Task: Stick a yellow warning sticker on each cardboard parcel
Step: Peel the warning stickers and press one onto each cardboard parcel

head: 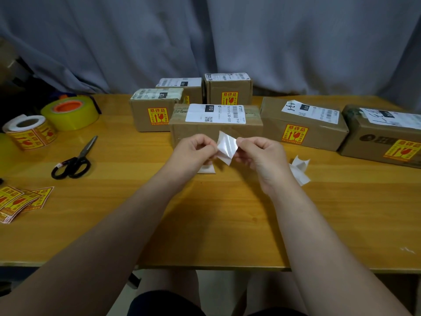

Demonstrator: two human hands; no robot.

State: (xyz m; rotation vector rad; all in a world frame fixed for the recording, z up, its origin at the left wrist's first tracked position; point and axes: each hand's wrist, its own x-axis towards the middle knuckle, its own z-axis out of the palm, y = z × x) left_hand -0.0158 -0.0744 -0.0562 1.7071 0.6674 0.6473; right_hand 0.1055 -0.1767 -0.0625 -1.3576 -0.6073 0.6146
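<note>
Both hands meet at the centre of the frame, raised above the worktop (205, 224). The left hand (193, 151) and the right hand (262, 156) each pinch one edge of a sticker (225, 147) between thumb and fingers. Only the sticker's glossy white side faces the camera; its printed face is not visible.

Directly behind the hands lies the centre parcel (216, 126), with a white shipping label on top. Its near face shows no yellow sticker in the part not covered by the hands.

Two white backing scraps lie on the worktop: one (206, 169) below the left hand, one (299, 171) just right of the right hand.

Five other parcels each carry a yellow sticker on the near face:
- left parcel (155, 110), left of centre;
- two rear parcels (180, 87) (229, 87), upper centre; the first one's sticker is mostly hidden;
- right parcel (303, 124);
- far-right parcel (382, 135), cut by the frame edge.

At the left of the frame: scissors (73, 160), a sticker roll (29, 131), a tape roll (70, 112) behind it, and loose yellow stickers (20, 201) at the lower left edge.
</note>
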